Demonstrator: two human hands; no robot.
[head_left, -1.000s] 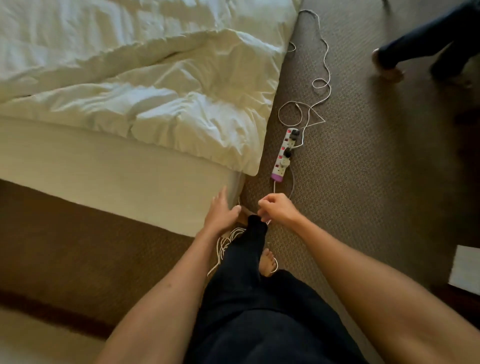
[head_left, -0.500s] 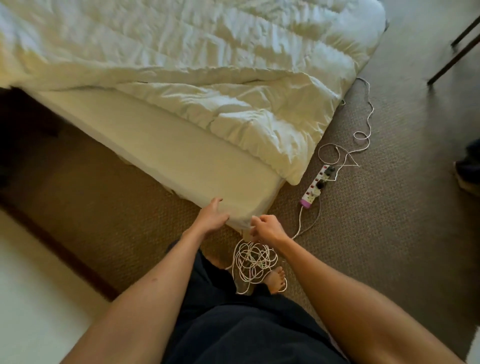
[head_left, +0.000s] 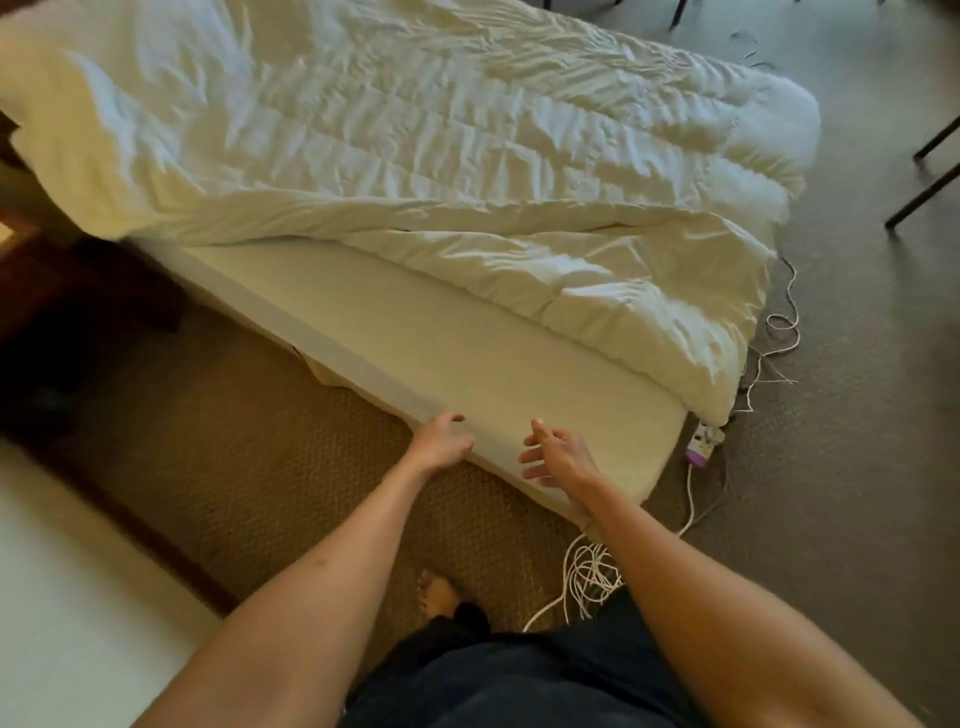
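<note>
Bed-making judged barely begun: duvet (head_left: 415, 156) lies rumpled, mattress (head_left: 519, 374) exposed. Left hand (head_left: 439, 441) apparently grips the mattress edge; right hand (head_left: 558, 457) hovers empty, fingers spread. Straightening outstanding.

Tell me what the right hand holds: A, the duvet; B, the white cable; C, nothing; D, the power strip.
C: the right hand hovers over the mattress with fingers spread and nothing in them, while the cable lies heaped on the carpet.
</note>
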